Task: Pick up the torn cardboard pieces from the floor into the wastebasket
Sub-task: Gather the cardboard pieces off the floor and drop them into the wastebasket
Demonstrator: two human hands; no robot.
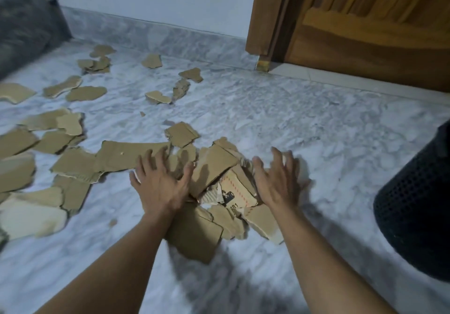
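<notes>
A heap of torn brown cardboard pieces (216, 172) lies on the marble floor in the middle of the view. My left hand (159, 182) rests flat on the heap's left side, fingers spread. My right hand (277, 179) presses against its right side, fingers spread too. Neither hand grips a piece. One piece in the heap shows printed markings (235, 192). Several more torn pieces (75, 160) are scattered over the floor to the left and toward the far wall. The black mesh wastebasket (418, 206) stands at the right edge, partly cut off.
A wooden door (365, 21) and its frame fill the upper right. A white wall with a marble skirting (155, 33) runs across the back. Something grey and soft (24, 21) sits in the upper left corner.
</notes>
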